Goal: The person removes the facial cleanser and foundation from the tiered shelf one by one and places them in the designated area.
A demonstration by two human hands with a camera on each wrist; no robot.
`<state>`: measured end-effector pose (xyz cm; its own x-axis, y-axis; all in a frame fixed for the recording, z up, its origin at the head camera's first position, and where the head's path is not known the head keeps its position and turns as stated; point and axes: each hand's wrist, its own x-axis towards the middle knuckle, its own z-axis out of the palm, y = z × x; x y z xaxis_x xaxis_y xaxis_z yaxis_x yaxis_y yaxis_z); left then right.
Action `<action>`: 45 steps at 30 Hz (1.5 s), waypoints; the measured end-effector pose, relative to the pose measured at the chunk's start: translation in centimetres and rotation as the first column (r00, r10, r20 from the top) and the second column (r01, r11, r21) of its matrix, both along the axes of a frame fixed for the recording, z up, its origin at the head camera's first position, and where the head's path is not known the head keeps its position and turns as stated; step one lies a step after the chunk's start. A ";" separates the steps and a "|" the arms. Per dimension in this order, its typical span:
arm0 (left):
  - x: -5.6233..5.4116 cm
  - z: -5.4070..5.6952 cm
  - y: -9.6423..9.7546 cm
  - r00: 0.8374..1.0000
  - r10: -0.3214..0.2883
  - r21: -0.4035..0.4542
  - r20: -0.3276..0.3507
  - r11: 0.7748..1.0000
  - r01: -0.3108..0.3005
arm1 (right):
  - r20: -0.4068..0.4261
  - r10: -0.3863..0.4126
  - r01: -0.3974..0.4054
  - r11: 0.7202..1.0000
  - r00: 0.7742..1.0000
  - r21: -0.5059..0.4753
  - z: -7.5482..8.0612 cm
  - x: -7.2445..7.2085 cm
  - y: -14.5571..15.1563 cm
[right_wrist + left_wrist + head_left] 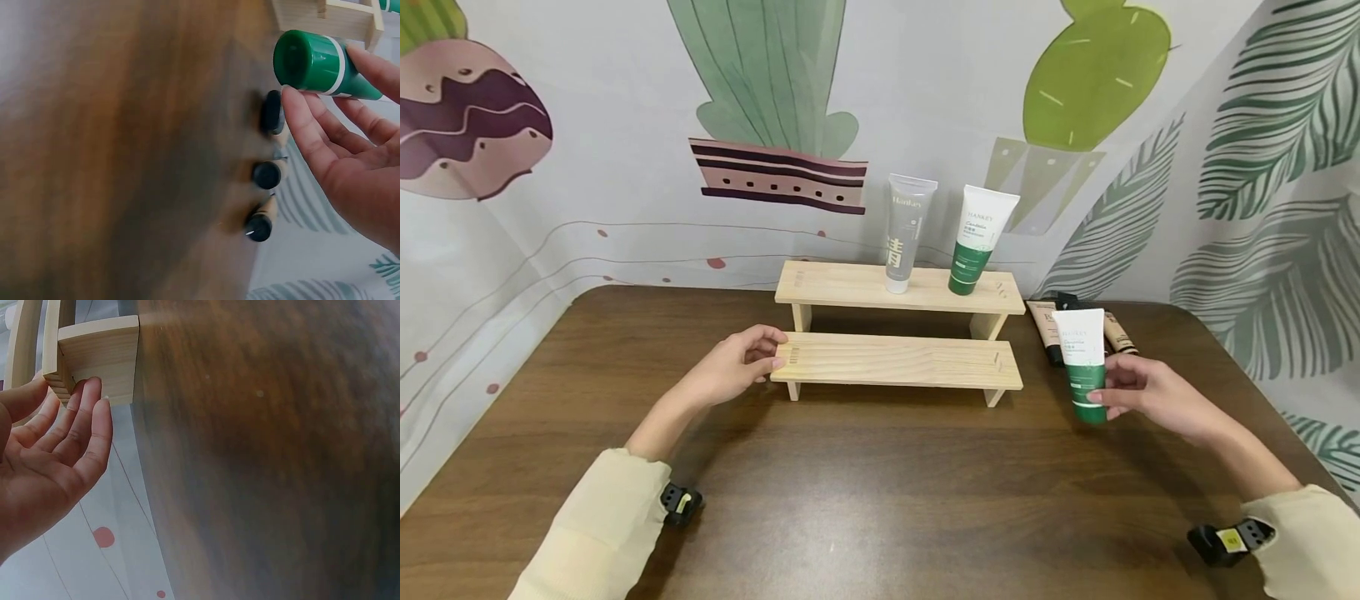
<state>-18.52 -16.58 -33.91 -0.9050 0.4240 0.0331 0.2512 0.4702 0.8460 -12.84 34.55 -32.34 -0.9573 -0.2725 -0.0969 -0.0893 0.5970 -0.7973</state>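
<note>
Between thumb and fingertips of the right hand (1153,393): a green-and-white tube (1083,346), clamped low on its green end, flat white end uppermost, near upright and clear of the table (880,492). Hold looks light; steady pressure on the firm lower end should serve better than squeezing the soft body. Just behind this grip, partly hidden by the tube, dark-capped tubes (1046,323) lie on the tabletop; a lift straight up before any sideways travel would spare them a knock. Left of the grip, a short gap away, the bare lower step (895,360) of a wooden stand. At that step's far end the left hand (733,367) pinches the board, thumb and fingers together on it; worth keeping there as a brace against sliding. Farther back and left, on the upper step (842,285), a grey tube (904,233) and a second green-and-white tube (982,237), both on their caps, apart from each other. Narrow base, so probably best settled flat before release.
</note>
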 end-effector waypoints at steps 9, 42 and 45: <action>0.0 -0.1 -0.1 1.000 -0.007 0.002 -0.006 1.000 0.007 | 0.066 0.047 -0.046 0.999 0.997 -0.011 -1.0 1.3 0.7; -0.4 -0.6 -0.2 1.000 -0.002 0.007 0.010 1.000 0.002 | 0.204 -0.047 0.050 0.999 0.978 -0.009 -1.9 2.5 1.7; -0.4 -0.6 -0.2 1.000 -0.004 0.006 0.007 1.000 0.004 | 0.221 -0.055 0.058 0.998 0.974 -0.009 -2.0 2.5 1.8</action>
